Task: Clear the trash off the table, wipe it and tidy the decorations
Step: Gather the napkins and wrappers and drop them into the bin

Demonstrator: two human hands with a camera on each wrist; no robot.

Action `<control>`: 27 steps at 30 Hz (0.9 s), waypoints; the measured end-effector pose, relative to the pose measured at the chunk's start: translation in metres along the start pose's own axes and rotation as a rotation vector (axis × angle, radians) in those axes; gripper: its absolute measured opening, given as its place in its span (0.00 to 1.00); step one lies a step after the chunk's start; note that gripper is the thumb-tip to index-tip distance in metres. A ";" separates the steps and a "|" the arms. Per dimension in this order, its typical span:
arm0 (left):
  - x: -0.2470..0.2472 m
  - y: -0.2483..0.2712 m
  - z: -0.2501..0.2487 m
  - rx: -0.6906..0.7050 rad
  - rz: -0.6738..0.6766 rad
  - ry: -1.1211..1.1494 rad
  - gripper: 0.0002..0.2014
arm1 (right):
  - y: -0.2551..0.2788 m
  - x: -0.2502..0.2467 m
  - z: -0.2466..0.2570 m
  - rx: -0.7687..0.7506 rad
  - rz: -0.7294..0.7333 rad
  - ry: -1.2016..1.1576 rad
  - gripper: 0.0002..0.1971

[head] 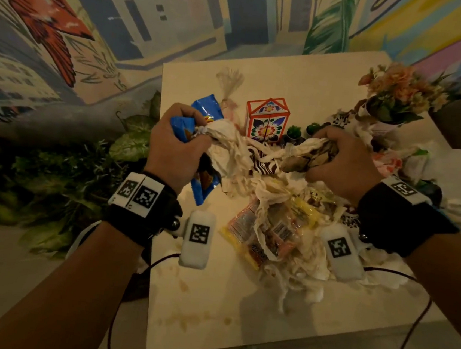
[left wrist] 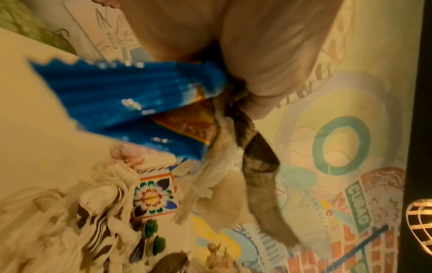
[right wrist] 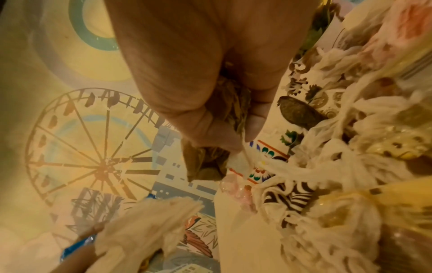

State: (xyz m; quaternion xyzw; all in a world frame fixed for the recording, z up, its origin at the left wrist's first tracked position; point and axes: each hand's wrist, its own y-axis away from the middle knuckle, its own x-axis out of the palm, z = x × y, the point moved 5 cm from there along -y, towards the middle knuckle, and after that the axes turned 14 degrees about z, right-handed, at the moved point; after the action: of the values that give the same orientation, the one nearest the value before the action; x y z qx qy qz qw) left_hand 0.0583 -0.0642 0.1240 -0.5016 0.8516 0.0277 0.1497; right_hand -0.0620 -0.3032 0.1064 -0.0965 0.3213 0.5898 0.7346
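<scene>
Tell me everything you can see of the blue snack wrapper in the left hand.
The blue snack wrapper is glossy, crinkled foil-like plastic with a zigzag-cut end and an orange-red printed patch. The left hand grips it around its middle, bunched together with crumpled white tissue. One end sticks up behind the fingers, the other hangs below the palm, over the table's left side. It looks flattened; contents cannot be seen.

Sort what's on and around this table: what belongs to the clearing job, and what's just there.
Job:
left hand gripping blue wrapper
right hand gripping dry leaves
crumpled tissues
snack packets
flower box
flower pot
stained table

Just there:
wall mural
floor plants
</scene>
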 end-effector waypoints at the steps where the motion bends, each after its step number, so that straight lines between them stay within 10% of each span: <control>1: -0.010 0.002 0.005 -0.016 -0.032 0.000 0.12 | -0.002 0.002 0.006 -0.008 -0.006 -0.006 0.28; 11: -0.180 0.061 0.109 -0.246 -0.244 -0.250 0.10 | -0.028 0.118 0.100 -0.121 0.233 -0.045 0.28; 27: -0.280 0.131 0.405 -0.858 0.157 -0.421 0.05 | -0.101 0.470 0.110 0.243 0.751 -0.053 0.23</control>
State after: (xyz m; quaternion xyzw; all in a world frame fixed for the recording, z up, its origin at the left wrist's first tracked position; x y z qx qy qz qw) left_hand 0.1640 0.3178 -0.1962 -0.4357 0.7500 0.4884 0.0960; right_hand 0.1171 0.1033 -0.1070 0.1307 0.3827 0.7773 0.4819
